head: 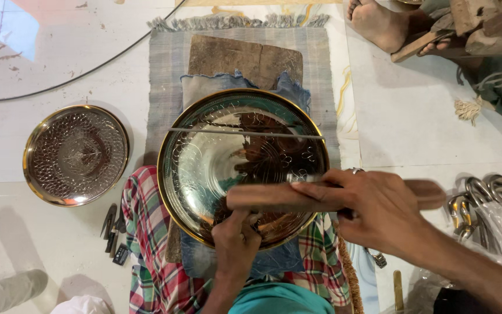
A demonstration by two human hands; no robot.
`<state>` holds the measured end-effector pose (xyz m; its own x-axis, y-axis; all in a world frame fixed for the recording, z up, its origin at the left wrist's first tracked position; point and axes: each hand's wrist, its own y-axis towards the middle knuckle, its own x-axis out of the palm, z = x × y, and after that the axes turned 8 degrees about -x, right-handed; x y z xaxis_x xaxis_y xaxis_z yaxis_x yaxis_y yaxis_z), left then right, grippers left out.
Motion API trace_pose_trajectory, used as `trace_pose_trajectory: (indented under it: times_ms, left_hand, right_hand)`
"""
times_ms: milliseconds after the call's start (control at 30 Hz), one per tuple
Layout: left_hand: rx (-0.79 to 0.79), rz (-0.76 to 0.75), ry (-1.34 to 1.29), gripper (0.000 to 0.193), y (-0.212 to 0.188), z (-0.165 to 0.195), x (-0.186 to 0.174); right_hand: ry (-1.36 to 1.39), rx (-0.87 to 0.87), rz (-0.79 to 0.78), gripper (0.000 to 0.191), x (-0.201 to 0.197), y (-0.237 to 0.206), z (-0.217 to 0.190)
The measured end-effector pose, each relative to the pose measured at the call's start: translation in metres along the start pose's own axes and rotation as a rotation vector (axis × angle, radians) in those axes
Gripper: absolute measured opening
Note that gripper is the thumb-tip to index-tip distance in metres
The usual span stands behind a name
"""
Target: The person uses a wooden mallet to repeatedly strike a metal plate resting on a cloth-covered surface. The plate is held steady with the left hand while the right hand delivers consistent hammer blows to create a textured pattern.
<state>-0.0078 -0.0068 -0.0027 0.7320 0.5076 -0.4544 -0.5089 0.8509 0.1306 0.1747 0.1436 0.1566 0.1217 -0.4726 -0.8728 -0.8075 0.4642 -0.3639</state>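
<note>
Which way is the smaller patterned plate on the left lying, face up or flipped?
Face up: the smaller plate lies flat on the floor, its embossed inner face and raised brass rim visible.

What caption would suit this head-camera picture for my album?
Left hand steadies a tool on a shiny engraved metal plate while right hand swings a wooden stick.

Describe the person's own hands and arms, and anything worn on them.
Both arms are bare to the frame edge, with no sleeves, gloves or wristbands in view. The right hand wears a silver-coloured ring on one finger. The left hand shows no ring from this angle, and its forearm is bare too.
</note>
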Motion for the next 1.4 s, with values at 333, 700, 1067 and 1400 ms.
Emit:
trace_pose_trajectory:
  times_ms: [333,700,1067,1400]
  left_hand:
    - [-0.036,-0.209,-0.125,0.045,0.018,0.004,-0.016]
    - [-0.046,-0.247,-0.070,0.052,0.018,0.003,-0.021]
    - [-0.054,-0.141,0.057,0.053,0.003,-0.004,-0.008]
    - [0.019,0.363,-0.575,0.016,0.003,-0.007,-0.025]
  right_hand:
    - [0.655,0.083,0.559,0.088,0.070,-0.034,0.005]
    - [0.971,-0.023,0.656,0.080,0.087,-0.025,0.009]
    - [0.215,0.046,0.341,0.083,0.034,-0.002,-0.003]
    - [1.079,-0.012,0.937,0.060,0.118,-0.013,0.012]
